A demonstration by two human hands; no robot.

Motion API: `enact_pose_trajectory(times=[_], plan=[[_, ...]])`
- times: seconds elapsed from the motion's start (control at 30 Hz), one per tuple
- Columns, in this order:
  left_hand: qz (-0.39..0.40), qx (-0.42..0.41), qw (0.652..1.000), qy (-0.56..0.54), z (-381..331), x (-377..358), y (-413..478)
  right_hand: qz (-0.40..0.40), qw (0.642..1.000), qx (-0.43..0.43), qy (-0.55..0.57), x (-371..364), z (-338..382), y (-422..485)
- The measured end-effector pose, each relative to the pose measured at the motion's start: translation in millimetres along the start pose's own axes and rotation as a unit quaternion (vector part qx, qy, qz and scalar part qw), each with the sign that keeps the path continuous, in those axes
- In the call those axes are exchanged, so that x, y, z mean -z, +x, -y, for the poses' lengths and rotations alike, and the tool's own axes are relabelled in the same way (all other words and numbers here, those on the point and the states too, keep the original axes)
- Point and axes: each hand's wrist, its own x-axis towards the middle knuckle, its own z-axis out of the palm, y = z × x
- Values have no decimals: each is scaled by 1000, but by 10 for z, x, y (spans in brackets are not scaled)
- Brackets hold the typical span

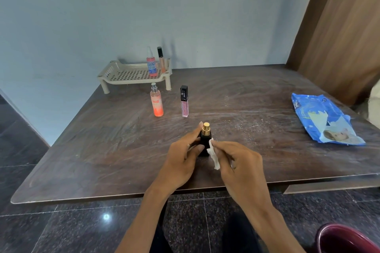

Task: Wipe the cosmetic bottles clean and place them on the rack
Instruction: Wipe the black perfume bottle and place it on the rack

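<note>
L hand (183, 160): grips black bottle (205, 139) upright, fingers curled round its left side; gold cap on top.
R hand (240, 166): pinches white wipe (213, 156) vs bottle's right side.
Bottle spot: front-middle of table (82, 160).
Rack (131, 74): back-left, by wall; pink spray (152, 65) + slim tube (161, 59) stand on its right end.
Waiting: orange spray (157, 102) + gloss (184, 102), upright, just in front of rack.
Wipe pack (324, 119): flat, right edge, well apart from hands.
</note>
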Motion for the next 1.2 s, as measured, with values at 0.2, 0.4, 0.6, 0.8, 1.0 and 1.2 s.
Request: enact_pose_trajectory(times=[0.2,0.4,0.6,0.8,1.0,1.2], plan=[[4,3,1000,-8,-32,-44,-2,-9,1000,-22,7,64,-37,38],[-17,-9,999,27,-41,-15,-9,-7,1000,-29,9,55,-37,109],[-45,0,999,-7,-82,-51,-39,11,999,-30,26,25,10,101],[-91,-16,995,30,-86,-104,-23,11,999,-34,39,69,-11,81],[-72,-11,997,30,-92,-98,-23,-27,1000,4,-15,74,-23,136],[-36,-47,995,83,-60,-53,18,12,998,26,-51,4,-58,245]])
